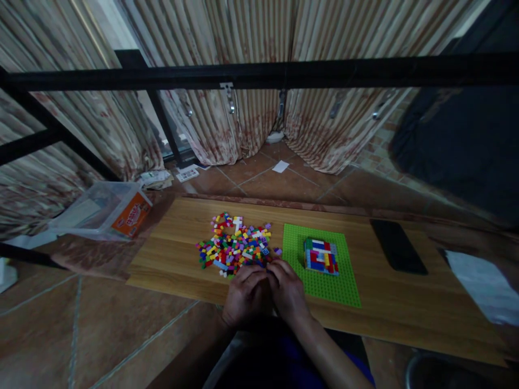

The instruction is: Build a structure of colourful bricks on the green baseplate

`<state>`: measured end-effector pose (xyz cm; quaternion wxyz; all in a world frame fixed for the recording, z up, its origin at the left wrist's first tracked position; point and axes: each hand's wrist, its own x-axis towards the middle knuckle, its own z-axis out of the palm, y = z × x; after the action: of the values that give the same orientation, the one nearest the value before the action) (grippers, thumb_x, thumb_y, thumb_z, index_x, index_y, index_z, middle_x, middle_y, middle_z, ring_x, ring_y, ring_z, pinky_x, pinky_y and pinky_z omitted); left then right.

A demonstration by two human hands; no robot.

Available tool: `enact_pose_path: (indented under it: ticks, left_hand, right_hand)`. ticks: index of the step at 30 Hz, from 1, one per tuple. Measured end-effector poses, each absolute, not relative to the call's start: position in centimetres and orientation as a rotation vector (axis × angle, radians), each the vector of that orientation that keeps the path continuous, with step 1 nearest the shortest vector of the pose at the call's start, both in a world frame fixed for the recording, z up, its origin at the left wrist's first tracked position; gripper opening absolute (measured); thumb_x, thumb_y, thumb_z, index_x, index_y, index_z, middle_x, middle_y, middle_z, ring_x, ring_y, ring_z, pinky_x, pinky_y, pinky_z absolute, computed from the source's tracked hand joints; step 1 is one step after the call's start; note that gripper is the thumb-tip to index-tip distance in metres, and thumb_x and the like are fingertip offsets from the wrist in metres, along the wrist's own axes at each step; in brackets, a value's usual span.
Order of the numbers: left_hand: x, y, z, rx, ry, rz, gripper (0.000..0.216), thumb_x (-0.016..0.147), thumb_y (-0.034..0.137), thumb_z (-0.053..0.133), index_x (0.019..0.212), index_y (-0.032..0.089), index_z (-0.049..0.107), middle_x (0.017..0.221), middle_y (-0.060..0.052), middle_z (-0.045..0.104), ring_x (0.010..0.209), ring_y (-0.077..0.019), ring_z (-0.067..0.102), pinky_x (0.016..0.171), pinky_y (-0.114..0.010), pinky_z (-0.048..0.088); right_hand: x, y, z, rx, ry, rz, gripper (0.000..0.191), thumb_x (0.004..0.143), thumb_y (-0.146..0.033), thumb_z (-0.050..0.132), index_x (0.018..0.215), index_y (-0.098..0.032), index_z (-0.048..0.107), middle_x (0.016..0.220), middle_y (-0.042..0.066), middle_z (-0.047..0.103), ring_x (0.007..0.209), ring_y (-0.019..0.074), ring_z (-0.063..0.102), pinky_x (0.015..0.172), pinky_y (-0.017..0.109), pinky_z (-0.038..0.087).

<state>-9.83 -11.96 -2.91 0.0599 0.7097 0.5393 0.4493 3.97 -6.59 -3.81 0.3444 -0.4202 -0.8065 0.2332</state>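
Observation:
My left hand (pixel 244 294) and my right hand (pixel 288 292) rest side by side at the near edge of a wooden board (pixel 405 319), fingers curled together and fingertips meeting. What they pinch is too small and dark to make out. Just beyond the fingertips lies a pile of small coloured bricks (pixel 235 246). To the right of the pile sits a green baseplate (pixel 320 286) carrying a low multicoloured brick build (pixel 321 255).
A black phone (pixel 398 246) lies on the board's right part, with a white paper (pixel 482 283) further right. A clear plastic box with an orange label (pixel 105 210) sits at left. Black metal bars (pixel 259 73) cross overhead; striped curtains hang behind.

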Motion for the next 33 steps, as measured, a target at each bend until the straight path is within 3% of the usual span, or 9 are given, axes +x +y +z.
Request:
enact_pose_path:
  ticks: [5,8,22,33]
  left_hand:
    - [-9.5,-12.2,-3.1,2.305,1.476,1.192,0.017,0.082,0.009,0.047,0.072,0.019,0.056,0.074,-0.003,0.062,0.070,-0.0132,0.055,0.068,-0.027,0.047]
    - [-9.4,-12.3,-3.5,2.379,1.449,1.115,0.017,0.080,0.010,0.047,0.066,0.019,0.051,0.069,-0.003,0.059,0.066,-0.0131,0.052,0.065,-0.027,0.045]
    - [-8.9,-12.7,-3.1,2.342,1.604,1.245,0.013,0.081,0.010,0.050,0.083,0.020,0.058,0.084,-0.003,0.068,0.077,-0.0140,0.061,0.075,-0.029,0.051]
    - [-12.6,-13.4,-1.7,2.021,1.977,1.253,0.020,0.087,0.013,0.050,0.099,0.021,0.064,0.101,-0.008,0.068,0.096,-0.0189,0.063,0.085,-0.035,0.054]
  right_hand:
    - [5.0,-7.2,-3.7,-1.076,-2.007,0.609,0.024,0.094,-0.015,0.043,0.100,-0.020,0.067,0.108,0.008,0.066,0.100,0.0170,0.065,0.089,0.031,0.054]
    - [5.8,-7.7,-3.7,-1.057,-1.984,0.592,0.025,0.095,-0.017,0.043,0.098,-0.021,0.067,0.105,0.008,0.067,0.097,0.0174,0.066,0.086,0.031,0.056]
    - [8.2,-8.8,-6.4,-1.012,-2.132,0.565,0.021,0.094,-0.025,0.046,0.101,-0.021,0.065,0.099,0.009,0.070,0.092,0.0222,0.068,0.081,0.038,0.057]
    - [7.6,-9.0,-5.7,-0.971,-2.101,0.523,0.024,0.091,-0.015,0.046,0.100,-0.023,0.067,0.100,0.007,0.071,0.093,0.0216,0.068,0.081,0.037,0.057]
